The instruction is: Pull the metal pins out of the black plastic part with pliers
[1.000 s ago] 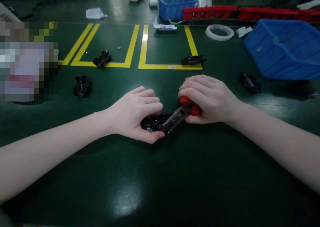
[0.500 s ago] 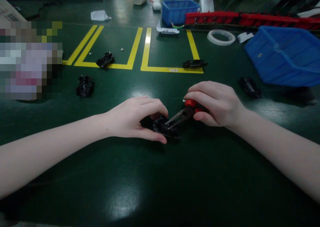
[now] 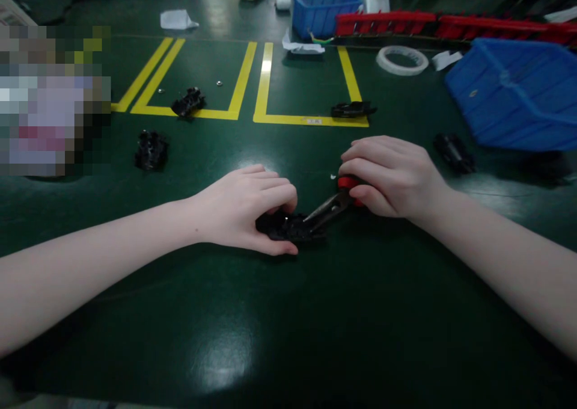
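My left hand (image 3: 250,207) grips a black plastic part (image 3: 295,228) between thumb and fingers, low over the green table. In my right hand (image 3: 392,177) is a pair of long-nose pliers (image 3: 331,207) with red handles. The plier tips reach down to the black part's upper side, close to my left fingers; what lies between the jaws is too small to tell. The jaws look nearly closed. A tiny white piece (image 3: 333,177) lies just left of my right fingers.
Similar black parts lie at the left (image 3: 151,150), in a yellow-taped box (image 3: 188,102), at the far tape line (image 3: 353,109) and at the right (image 3: 454,153). A large blue bin (image 3: 518,93), a tape roll (image 3: 402,60), a red rack (image 3: 387,21) and a small blue basket (image 3: 324,13) stand beyond.
The plier jaws were spread at the black part and are now closer together. My right hand has shifted slightly up and right. The left hand still holds the part.
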Tool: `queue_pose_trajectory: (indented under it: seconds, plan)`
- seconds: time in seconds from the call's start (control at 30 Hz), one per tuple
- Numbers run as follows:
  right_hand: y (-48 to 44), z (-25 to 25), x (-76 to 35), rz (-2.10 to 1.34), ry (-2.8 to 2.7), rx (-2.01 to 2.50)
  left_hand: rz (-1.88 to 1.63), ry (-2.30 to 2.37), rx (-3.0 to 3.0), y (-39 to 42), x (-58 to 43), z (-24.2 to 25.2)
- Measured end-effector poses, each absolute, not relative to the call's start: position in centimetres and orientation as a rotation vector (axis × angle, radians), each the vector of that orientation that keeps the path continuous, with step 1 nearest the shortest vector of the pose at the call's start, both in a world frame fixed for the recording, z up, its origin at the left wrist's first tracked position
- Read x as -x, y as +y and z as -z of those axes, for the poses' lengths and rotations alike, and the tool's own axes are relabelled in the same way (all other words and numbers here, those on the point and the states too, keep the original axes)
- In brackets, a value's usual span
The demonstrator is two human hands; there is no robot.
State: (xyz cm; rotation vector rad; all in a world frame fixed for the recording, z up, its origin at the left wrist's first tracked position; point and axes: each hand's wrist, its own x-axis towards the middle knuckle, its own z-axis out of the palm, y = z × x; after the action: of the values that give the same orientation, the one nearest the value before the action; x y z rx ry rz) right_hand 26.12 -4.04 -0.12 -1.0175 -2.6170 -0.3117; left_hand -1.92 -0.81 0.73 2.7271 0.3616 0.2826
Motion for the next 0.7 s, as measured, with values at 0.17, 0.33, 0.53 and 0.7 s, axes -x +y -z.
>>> queue_pose_trajectory:
  seconds: [0.17,0.33,0.53,0.7]
  plan:
    - [-3.7,0.4,-27.2,0.244,-2.524,1.099,-0.287,0.411,-2.704,-0.8,2.0,-0.9]
    - [-3.6,0.7,-29.9,0.095,-2.556,1.124,-0.327,0.491,-2.420,-0.7,2.2,-1.2]
    - [-5.0,0.9,-31.6,0.022,-2.493,1.272,-0.424,0.503,-1.713,-0.7,2.6,-1.4]
    - [-6.5,0.6,-30.9,0.150,-2.382,1.357,-0.434,0.361,-1.319,-1.0,2.5,-1.1]
